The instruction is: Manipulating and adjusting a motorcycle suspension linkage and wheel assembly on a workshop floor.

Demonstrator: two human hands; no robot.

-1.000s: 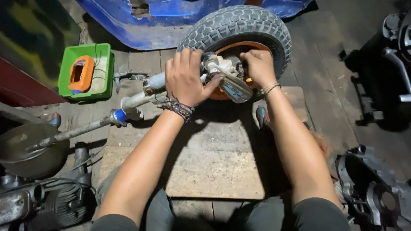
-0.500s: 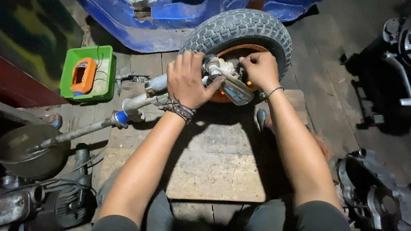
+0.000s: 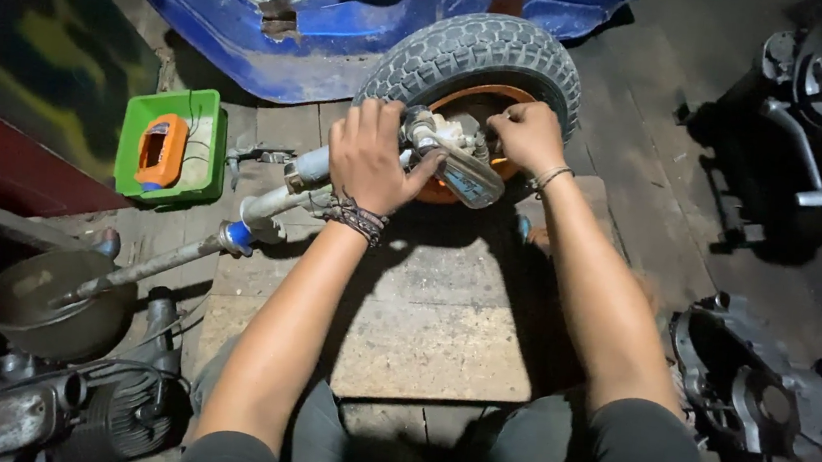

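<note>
Seen from above, the left hand [image 3: 370, 157] is clasped over the metal fork column [image 3: 279, 193] just beside the hub, apparently to steady the assembly. The right hand [image 3: 524, 134] is pinched at the top of the hub assembly [image 3: 458, 160], its fingertips closed on a small part too small to be identified. The hub is seated in an orange rim [image 3: 509, 100] fitted with a knobbly grey tyre [image 3: 478, 52], and the wheel is stood upright on the far edge of a worn wooden board [image 3: 421, 333] laid on the floor. A blue scooter body [image 3: 252, 5] is seen just behind the wheel. To the left, a green tray [image 3: 201, 140] holding an orange device [image 3: 160, 149] is placed. Dark engine parts [image 3: 748, 384] are scattered at the right.
</note>
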